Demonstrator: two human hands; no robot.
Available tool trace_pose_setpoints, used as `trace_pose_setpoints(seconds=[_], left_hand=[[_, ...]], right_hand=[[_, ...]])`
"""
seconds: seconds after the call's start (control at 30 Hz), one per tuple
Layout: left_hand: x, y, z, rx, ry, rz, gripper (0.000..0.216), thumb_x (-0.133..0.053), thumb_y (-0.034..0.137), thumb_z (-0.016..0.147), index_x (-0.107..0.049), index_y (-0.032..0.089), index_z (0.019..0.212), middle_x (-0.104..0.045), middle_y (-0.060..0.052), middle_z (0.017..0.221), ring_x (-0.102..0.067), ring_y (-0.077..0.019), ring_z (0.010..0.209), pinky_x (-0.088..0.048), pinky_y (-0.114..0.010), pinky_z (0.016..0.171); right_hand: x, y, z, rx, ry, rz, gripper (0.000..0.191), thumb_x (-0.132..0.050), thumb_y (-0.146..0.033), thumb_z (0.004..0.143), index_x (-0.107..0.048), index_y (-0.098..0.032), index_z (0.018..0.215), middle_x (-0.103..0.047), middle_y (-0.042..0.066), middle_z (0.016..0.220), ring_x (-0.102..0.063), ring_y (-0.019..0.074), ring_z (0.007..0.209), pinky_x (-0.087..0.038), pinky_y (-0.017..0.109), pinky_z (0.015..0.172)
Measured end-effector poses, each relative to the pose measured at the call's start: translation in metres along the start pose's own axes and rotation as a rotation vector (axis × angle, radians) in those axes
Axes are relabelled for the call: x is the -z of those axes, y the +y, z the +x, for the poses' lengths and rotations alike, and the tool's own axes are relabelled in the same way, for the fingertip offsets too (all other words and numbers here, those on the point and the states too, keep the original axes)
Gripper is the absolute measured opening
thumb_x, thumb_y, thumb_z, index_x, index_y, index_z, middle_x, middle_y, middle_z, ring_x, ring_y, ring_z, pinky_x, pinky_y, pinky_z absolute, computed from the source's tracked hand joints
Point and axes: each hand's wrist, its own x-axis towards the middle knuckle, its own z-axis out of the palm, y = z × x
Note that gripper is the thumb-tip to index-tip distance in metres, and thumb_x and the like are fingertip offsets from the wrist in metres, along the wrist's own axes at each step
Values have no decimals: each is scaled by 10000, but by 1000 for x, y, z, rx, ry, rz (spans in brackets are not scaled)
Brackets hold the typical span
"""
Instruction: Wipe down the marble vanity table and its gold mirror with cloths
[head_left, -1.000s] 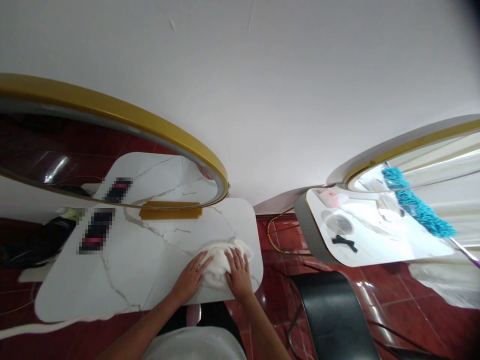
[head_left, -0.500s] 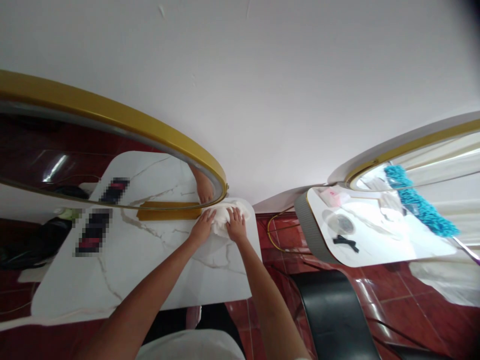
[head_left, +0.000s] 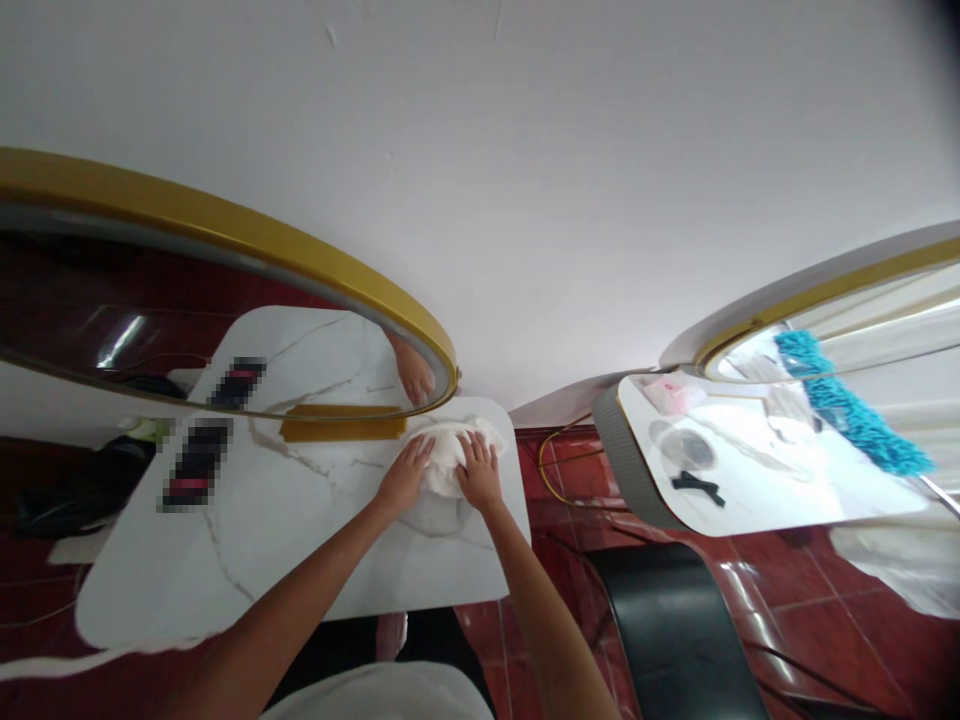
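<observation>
Evidently, the step in hand is wiping down the surface [head_left: 292,560], judging by the bunched white cloth [head_left: 444,470] pressed beneath both hands. The cloth lies near the surface's back right corner, just beside the gold base [head_left: 341,428] under the gold-framed mirror [head_left: 360,285]. The left hand [head_left: 403,478] rests on the cloth's left side and the right hand [head_left: 478,474] on its right, both palm-down with fingers extended and spread, pressing rather than gripping; whether any fold is pinched under the fingertips, one cannot tell. At the surface's left end lies a dark, pixelated item [head_left: 196,465], well apart from the cloth.

The next move, as a judgement, calls for even pressure from both hands and the cloth kept bunched between them. With the base so close, a stroke leftward along the back would need care around its end, while one rightward would soon meet the rounded edge.
</observation>
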Motion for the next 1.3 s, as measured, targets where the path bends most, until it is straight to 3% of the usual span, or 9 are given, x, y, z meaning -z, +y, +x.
trace_pose_setpoints(seconds=[0.27, 0.33, 0.43, 0.63, 0.87, 1.03, 1.17, 1.3], left_hand=[[-7, 22, -138, -192, -160, -13, 781, -384, 23, 775, -116, 273, 1464, -137, -3, 1541, -179, -193, 1394, -277, -395, 1120], [-9, 25, -160, -211, -198, -6, 783, -401, 44, 778, -110, 285, 1464, -130, 1, 1541, -189, -201, 1392, -299, -396, 1110], [-10, 24, -171, -225, -228, -11, 777, -432, 96, 789, -103, 299, 1463, -128, 2, 1539, -208, -205, 1387, -321, -390, 1099], [-16, 16, -132, -164, -139, 28, 727, -410, 104, 830, -106, 294, 1463, -149, -5, 1537, -219, -194, 1385, -317, -389, 1102], [-14, 1, -39, -70, 43, 45, 619, -369, 142, 876, -173, 230, 1456, -213, -58, 1521, -244, -208, 1377, -310, -408, 1103], [-13, -8, 22, 36, 63, 45, 577, -354, 118, 862, -250, 146, 1429, -305, -123, 1477, -250, -226, 1373, -284, -419, 1108], [-14, -14, 52, 75, 59, 45, 548, -333, 122, 871, -270, 116, 1415, -320, -163, 1460, -263, -251, 1366, -313, -434, 1080], [-14, -18, 61, 82, 54, 41, 525, -327, 139, 882, -285, 100, 1403, -308, -180, 1461, -264, -263, 1365, -325, -427, 1068]], right_hand=[[-8, -12, -140, 77, -106, 122, 699, -463, -226, 821, -188, -277, 1461, -205, -11, 1512, -130, 230, 1398, -110, 487, 1132], [-9, -15, -162, 82, -138, 131, 718, -474, -232, 808, -181, -298, 1461, -207, -30, 1508, -140, 230, 1397, -122, 483, 1136], [-10, -18, -173, 67, -158, 124, 728, -479, -232, 800, -180, -323, 1458, -215, -52, 1500, -153, 224, 1395, -137, 473, 1140], [-7, -16, -130, 43, -134, 67, 701, -460, -222, 823, -179, -302, 1460, -204, -37, 1508, -136, 218, 1398, -133, 468, 1136], [-2, -6, -31, -4, -81, -12, 643, -404, -230, 881, -146, -254, 1470, -150, 3, 1528, -40, 188, 1408, -71, 437, 1130], [-3, -1, 30, -71, -101, -52, 625, -406, -258, 894, -157, -265, 1467, -152, -7, 1529, -37, 168, 1407, -77, 374, 1123], [-7, 0, 56, -114, -110, -63, 636, -415, -285, 895, -147, -257, 1471, -145, 13, 1530, -60, 184, 1406, -92, 371, 1112], [-11, 0, 64, -127, -102, -60, 631, -404, -287, 899, -140, -259, 1472, -140, 7, 1531, -58, 185, 1406, -87, 377, 1111]])
